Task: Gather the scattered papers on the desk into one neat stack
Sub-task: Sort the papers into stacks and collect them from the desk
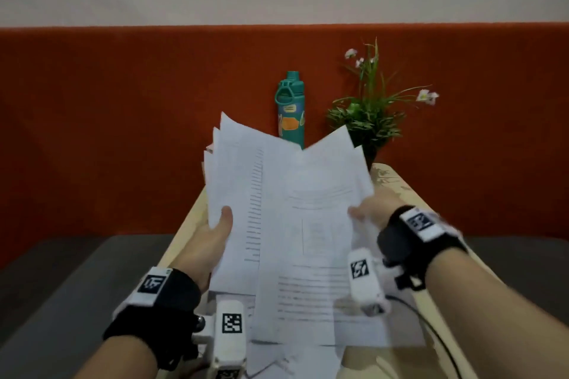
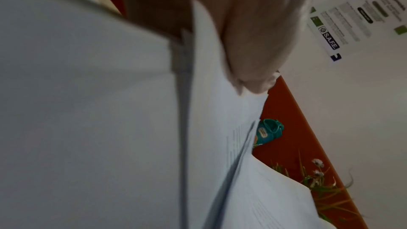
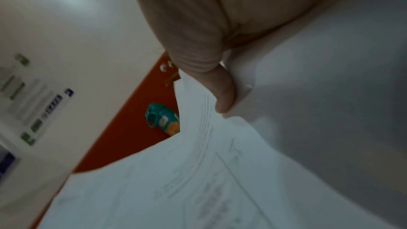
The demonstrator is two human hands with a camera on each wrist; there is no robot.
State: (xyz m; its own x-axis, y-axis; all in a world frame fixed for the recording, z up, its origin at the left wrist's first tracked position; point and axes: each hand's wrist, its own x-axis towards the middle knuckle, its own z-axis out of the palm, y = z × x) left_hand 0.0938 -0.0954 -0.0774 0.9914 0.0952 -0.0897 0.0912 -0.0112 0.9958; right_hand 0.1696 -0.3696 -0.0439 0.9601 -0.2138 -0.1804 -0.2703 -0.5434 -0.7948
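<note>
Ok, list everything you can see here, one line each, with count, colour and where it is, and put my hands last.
papers: several, count unclear, white with printed text, a fanned uneven bundle held above the desk
more papers: count unclear, white, lying on the near part of the desk
desk: one, pale beige, in front of the person
water bottle: one, teal with orange patches, upright at the far end
plant: one, green with pale flowers, right of the bottle
poster: one, white with print, on the wall
left hand: grips the bundle's left edge, thumb on top
right hand: grips the bundle's right edge
</note>
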